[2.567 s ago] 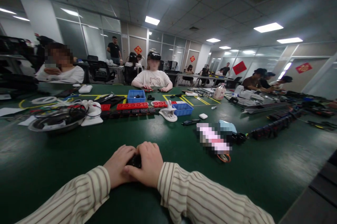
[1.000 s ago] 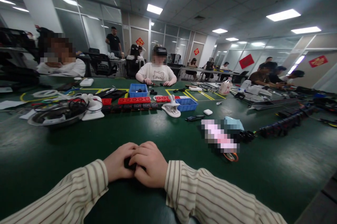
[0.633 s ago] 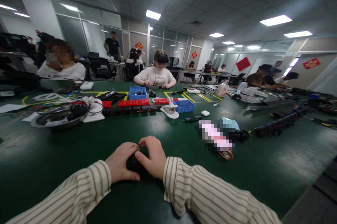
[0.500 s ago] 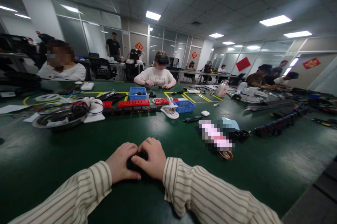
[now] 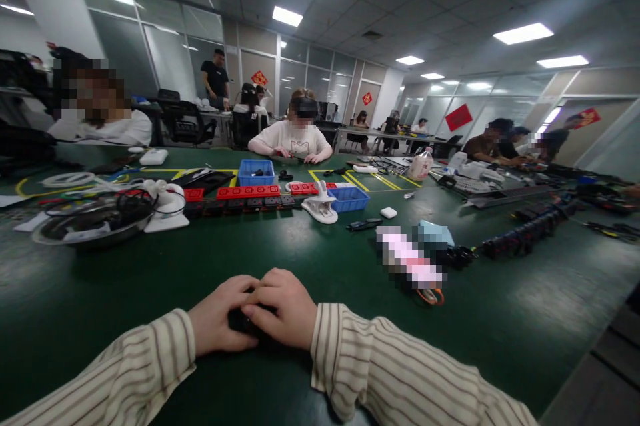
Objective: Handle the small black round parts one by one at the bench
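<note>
Low over the green tabletop (image 5: 165, 293), my left hand (image 5: 219, 315) curls round one side of a small dark object (image 5: 242, 321), thumb below and fingers above. From the other side my right hand (image 5: 286, 308) closes over the same object, its fingers overlapping the left fingertips. Most of the object is covered by the hands, and I cannot make out its kind. Both forearms wear striped cuffs.
Beyond my hands are a metal bowl of cables (image 5: 85, 229), a white clip stand (image 5: 320, 206), red blocks (image 5: 247, 192) and blue bins (image 5: 349, 198). A pink blurred item (image 5: 410, 256) and cable bundle (image 5: 530, 233) lie right. A co-worker (image 5: 293, 139) sits opposite.
My right hand has shifted slightly left, and its fingers now overlap the left fingertips. The left hand has also moved a little left. The view has turned slightly.
</note>
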A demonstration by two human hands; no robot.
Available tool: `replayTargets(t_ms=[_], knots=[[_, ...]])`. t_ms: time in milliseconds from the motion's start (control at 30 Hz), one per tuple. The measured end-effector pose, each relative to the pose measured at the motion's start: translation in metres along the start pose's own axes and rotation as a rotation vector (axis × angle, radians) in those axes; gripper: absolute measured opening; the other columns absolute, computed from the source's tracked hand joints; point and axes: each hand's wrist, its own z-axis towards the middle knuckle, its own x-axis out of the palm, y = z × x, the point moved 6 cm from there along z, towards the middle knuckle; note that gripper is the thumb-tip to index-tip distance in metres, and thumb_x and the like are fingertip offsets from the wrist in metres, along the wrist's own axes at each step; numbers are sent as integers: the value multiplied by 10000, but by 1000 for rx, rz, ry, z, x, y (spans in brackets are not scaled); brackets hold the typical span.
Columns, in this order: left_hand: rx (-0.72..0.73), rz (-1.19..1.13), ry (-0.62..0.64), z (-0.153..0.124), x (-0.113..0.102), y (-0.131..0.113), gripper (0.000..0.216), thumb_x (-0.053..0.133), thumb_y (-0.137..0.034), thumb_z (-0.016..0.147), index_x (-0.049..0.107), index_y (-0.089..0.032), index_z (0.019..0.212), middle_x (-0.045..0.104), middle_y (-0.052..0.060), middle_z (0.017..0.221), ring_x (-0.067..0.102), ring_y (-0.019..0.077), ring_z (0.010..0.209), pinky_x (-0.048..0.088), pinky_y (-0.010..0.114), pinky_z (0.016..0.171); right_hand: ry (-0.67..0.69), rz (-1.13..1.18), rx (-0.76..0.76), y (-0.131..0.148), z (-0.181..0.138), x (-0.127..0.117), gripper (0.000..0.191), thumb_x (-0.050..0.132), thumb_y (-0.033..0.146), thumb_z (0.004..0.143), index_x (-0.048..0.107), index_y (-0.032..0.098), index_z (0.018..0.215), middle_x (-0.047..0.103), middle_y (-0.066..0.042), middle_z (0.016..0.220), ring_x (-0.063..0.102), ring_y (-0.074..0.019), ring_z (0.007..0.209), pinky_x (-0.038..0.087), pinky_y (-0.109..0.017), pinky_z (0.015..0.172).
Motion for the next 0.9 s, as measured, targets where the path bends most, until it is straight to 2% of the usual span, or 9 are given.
replayTargets(t_ms=[167, 333, 433, 533, 667, 800, 900], knots=[[18, 5, -31, -2, 0, 1, 442, 680, -298, 596, 597, -240, 1026, 562, 37, 1073, 493, 261, 1021, 391, 403, 923, -29, 58, -28, 0, -4, -2, 221, 386, 270, 898, 582, 169, 909, 616, -34, 893, 517, -145, 851, 374, -293, 798], [-2, 49, -76, -5, 3, 9, 645, 713, -503, 552, 538, -232, 1110, 550, 67, 1136, 484, 287, 1051, 370, 441, 935, -106, 8, 85, -2, -6, -9, 246, 476, 376, 848, 535, 162, 954, 575, -42, 896, 488, -162, 858, 369, -308, 782], [-62, 127, -117, -5, 4, 11, 725, 740, -527, 469, 524, -196, 1076, 555, 84, 1093, 496, 289, 1008, 361, 460, 930, -95, -57, 136, -3, -6, -5, 327, 553, 466, 783, 545, 163, 904, 551, -35, 856, 479, -165, 821, 368, -305, 750], [-103, 175, -131, -4, 4, 5, 602, 728, -473, 500, 542, -172, 987, 571, 72, 994, 513, 275, 947, 335, 484, 938, -72, -121, 164, -3, -5, -1, 355, 606, 506, 723, 563, 170, 828, 533, -29, 821, 473, -169, 794, 366, -300, 718], [-83, 117, -119, -2, 1, -4, 382, 658, -355, 585, 569, -167, 906, 572, 55, 918, 529, 248, 884, 402, 429, 867, -53, -122, 143, 2, -4, -1, 272, 642, 411, 714, 578, 176, 833, 541, -28, 831, 475, -166, 812, 370, -296, 738], [-44, -4, -100, -1, 0, -5, 297, 626, -248, 573, 577, -185, 859, 568, 41, 942, 528, 233, 908, 441, 359, 835, -50, -66, 38, 8, -3, -5, 175, 597, 290, 716, 586, 178, 850, 572, -37, 869, 489, -165, 827, 377, -303, 762], [-14, -46, -79, 0, 1, -4, 231, 609, -212, 564, 573, -193, 792, 565, 26, 908, 528, 222, 911, 439, 339, 852, -52, 12, -81, 13, -4, -3, 133, 506, 176, 670, 569, 185, 788, 597, -27, 850, 505, -158, 826, 380, -304, 785]])
